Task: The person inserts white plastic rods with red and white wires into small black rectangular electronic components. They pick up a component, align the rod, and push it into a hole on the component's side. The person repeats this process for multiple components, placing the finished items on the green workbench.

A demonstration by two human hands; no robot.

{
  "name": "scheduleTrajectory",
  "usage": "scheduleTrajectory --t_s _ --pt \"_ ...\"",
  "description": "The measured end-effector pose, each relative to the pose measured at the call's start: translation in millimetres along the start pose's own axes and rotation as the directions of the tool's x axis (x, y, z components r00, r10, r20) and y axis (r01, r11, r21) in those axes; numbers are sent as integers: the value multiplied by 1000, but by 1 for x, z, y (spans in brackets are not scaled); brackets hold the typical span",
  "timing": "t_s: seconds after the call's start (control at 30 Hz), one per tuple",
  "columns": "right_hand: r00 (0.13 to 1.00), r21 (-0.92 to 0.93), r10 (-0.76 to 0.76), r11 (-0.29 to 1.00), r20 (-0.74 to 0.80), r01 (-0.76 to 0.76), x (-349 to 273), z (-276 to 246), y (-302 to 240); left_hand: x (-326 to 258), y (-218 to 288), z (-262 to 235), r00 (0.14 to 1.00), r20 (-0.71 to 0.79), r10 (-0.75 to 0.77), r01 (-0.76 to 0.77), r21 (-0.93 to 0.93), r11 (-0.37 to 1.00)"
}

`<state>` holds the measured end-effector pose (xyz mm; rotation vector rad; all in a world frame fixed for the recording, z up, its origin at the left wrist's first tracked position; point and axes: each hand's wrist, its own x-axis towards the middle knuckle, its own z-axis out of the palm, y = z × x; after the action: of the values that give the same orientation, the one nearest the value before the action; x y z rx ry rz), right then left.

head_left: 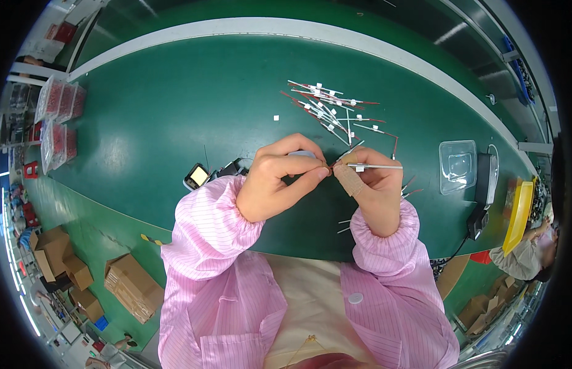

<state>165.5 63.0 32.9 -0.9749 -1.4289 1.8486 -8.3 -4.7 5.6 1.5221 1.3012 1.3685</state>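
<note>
Left hand point(280, 178) curled at centre frame, thumb and forefinger pinched narrow on the end of a thin red-and-white lead point(375, 166). Right hand point(372, 184) just beside it, fingertips touching the left's, closed around the same lead, with a tan plaster point(348, 178) wrapped on the thumb. Lead stuck out level toward the right of the frame. Above the hands, in the upper middle, lay a loose pile of similar leads point(329, 107) on the green bench point(175, 123). Clear plastic tray point(458, 165) sat at right, clear bins of red parts point(58, 101) at upper left, small timer point(197, 176) left of the hands. Pink striped sleeves point(206, 227) entered from below.
</note>
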Motion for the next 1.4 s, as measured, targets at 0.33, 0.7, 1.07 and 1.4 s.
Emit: scheduleTrajectory --t_s 0.33,0.7,1.07,1.4 --pt "996 48 -64 997 58 62 0 0 8 -1 6 -3 999 41 -34 33 8 999" --pt "996 37 -66 997 53 65 1 -2 9 -1 4 -2 999 9 -31 31 26 999" --pt "984 148 -104 981 -144 126 3 -3 10 -2 4 -1 987 -50 -150 137 -207 969" --pt "986 141 -138 978 -96 151 -4 5 1 -2 -1 0 998 44 -49 53 -88 995"
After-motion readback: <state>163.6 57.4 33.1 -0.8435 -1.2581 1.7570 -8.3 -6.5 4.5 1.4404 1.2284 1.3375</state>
